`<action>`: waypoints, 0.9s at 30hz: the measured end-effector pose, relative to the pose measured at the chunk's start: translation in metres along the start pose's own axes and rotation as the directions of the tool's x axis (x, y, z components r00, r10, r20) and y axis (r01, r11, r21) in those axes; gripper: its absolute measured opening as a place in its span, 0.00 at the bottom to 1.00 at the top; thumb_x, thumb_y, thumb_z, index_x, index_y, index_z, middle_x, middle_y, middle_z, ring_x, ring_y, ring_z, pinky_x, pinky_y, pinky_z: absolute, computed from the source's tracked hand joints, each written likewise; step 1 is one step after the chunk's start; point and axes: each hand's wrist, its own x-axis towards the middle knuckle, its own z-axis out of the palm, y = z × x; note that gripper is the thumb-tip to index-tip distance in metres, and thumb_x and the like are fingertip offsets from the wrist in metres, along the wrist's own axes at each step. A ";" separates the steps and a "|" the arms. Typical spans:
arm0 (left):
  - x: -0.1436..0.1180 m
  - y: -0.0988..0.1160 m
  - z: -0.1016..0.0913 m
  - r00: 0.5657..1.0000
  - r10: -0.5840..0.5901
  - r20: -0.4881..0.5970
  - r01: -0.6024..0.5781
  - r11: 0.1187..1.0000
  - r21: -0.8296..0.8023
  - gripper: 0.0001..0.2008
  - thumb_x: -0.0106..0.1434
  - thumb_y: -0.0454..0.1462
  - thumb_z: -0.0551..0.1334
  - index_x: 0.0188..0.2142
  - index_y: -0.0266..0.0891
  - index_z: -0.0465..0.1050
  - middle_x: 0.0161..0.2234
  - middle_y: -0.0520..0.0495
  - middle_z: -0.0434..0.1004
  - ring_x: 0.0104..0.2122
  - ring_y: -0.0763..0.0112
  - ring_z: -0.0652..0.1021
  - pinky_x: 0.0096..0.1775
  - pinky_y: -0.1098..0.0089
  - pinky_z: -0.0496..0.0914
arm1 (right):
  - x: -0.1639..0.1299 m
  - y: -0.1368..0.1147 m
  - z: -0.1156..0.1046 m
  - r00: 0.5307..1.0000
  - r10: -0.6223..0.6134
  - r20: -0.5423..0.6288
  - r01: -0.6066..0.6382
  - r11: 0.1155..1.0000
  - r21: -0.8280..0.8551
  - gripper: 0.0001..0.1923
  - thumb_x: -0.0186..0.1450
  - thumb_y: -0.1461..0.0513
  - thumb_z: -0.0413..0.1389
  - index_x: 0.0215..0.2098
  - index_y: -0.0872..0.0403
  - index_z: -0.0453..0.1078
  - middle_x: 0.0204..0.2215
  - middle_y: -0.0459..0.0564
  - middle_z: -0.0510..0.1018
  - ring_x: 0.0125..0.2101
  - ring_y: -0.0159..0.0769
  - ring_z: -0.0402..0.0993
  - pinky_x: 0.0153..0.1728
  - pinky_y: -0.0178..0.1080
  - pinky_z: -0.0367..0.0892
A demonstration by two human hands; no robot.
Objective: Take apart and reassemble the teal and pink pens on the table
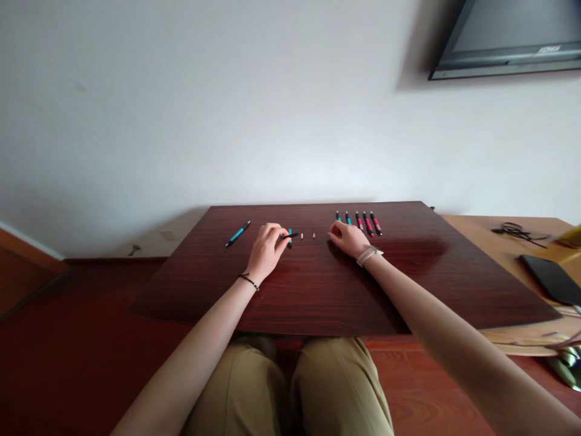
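Knees under dark table; left hand pinches a pen part, right hand rests loose beside five pens.

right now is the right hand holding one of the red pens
No, the right hand rests empty on the dark board, while the red pens lie apart beyond it.

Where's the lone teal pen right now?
Head view: the teal pen lies alone on the dark board, far left, beyond the left hand.
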 end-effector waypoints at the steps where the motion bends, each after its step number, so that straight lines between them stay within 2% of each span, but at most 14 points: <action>1: 0.000 0.000 0.000 1.000 0.004 0.016 -0.004 1.000 -0.006 0.04 0.75 0.37 0.62 0.48 0.43 0.74 0.48 0.42 0.75 0.51 0.58 0.74 0.56 0.57 0.70 | 0.000 0.002 0.001 1.000 0.004 0.011 -0.004 1.000 0.008 0.04 0.71 0.58 0.60 0.41 0.50 0.72 0.32 0.48 0.82 0.32 0.39 0.77 0.33 0.37 0.60; 6: -0.002 0.001 0.003 0.997 0.015 0.075 -0.013 1.000 -0.024 0.04 0.76 0.37 0.61 0.48 0.43 0.72 0.49 0.43 0.77 0.51 0.58 0.76 0.55 0.58 0.71 | 0.000 0.005 0.003 0.999 0.023 0.039 -0.024 1.000 0.007 0.04 0.70 0.60 0.62 0.39 0.51 0.72 0.34 0.49 0.83 0.34 0.39 0.78 0.34 0.37 0.61; 10: -0.005 -0.001 0.006 0.991 -0.044 0.125 0.050 0.998 -0.045 0.05 0.77 0.38 0.60 0.49 0.44 0.72 0.45 0.45 0.79 0.45 0.62 0.79 0.51 0.60 0.73 | -0.003 0.003 0.001 0.999 0.025 0.044 -0.027 0.999 0.036 0.04 0.69 0.61 0.62 0.37 0.51 0.72 0.32 0.49 0.83 0.32 0.39 0.77 0.34 0.37 0.62; 12: -0.007 -0.001 0.008 0.987 -0.070 0.145 0.078 0.996 -0.051 0.06 0.77 0.39 0.59 0.50 0.44 0.72 0.44 0.46 0.80 0.44 0.62 0.80 0.49 0.61 0.74 | -0.005 0.000 0.001 0.999 0.032 0.018 -0.033 0.994 0.106 0.05 0.69 0.60 0.63 0.36 0.51 0.72 0.32 0.49 0.82 0.32 0.39 0.76 0.35 0.38 0.63; 14: -0.008 0.002 0.009 0.985 -0.070 0.160 0.080 0.995 -0.057 0.06 0.77 0.40 0.60 0.50 0.44 0.72 0.45 0.45 0.81 0.46 0.61 0.81 0.49 0.61 0.74 | -0.008 -0.005 0.001 1.000 0.025 -0.013 -0.021 0.967 0.253 0.07 0.69 0.57 0.63 0.36 0.51 0.73 0.32 0.48 0.82 0.33 0.39 0.76 0.36 0.38 0.66; 16: -0.007 0.008 0.009 0.982 -0.062 0.178 0.074 0.995 -0.062 0.06 0.77 0.40 0.60 0.50 0.44 0.72 0.44 0.45 0.81 0.45 0.61 0.82 0.49 0.62 0.75 | -0.011 -0.014 0.001 1.000 0.004 -0.027 0.008 0.891 0.453 0.12 0.69 0.52 0.63 0.37 0.51 0.73 0.33 0.48 0.81 0.33 0.39 0.76 0.38 0.39 0.68; 20: -0.002 0.019 0.005 0.975 -0.067 0.212 0.087 0.993 -0.085 0.05 0.77 0.40 0.60 0.48 0.45 0.73 0.43 0.47 0.82 0.43 0.62 0.82 0.48 0.63 0.75 | -0.014 -0.033 0.000 0.999 -0.036 0.023 0.006 0.653 0.758 0.20 0.66 0.44 0.66 0.39 0.51 0.73 0.30 0.46 0.78 0.30 0.36 0.73 0.35 0.39 0.69; 23: 0.001 0.024 0.005 0.974 -0.108 0.199 0.135 0.982 -0.129 0.05 0.76 0.39 0.62 0.49 0.45 0.74 0.44 0.47 0.83 0.43 0.64 0.83 0.47 0.64 0.75 | -0.016 -0.043 -0.004 0.998 -0.047 0.039 -0.007 0.547 0.837 0.22 0.64 0.43 0.68 0.38 0.51 0.72 0.32 0.46 0.78 0.31 0.36 0.74 0.36 0.40 0.71; 27: 0.004 0.027 0.008 0.969 -0.161 0.190 0.194 0.966 -0.173 0.06 0.74 0.38 0.63 0.50 0.45 0.75 0.44 0.48 0.84 0.40 0.65 0.83 0.43 0.66 0.75 | -0.018 -0.048 -0.006 0.991 -0.098 0.096 -0.034 0.502 0.864 0.22 0.62 0.45 0.70 0.38 0.51 0.73 0.34 0.47 0.79 0.33 0.37 0.77 0.39 0.42 0.75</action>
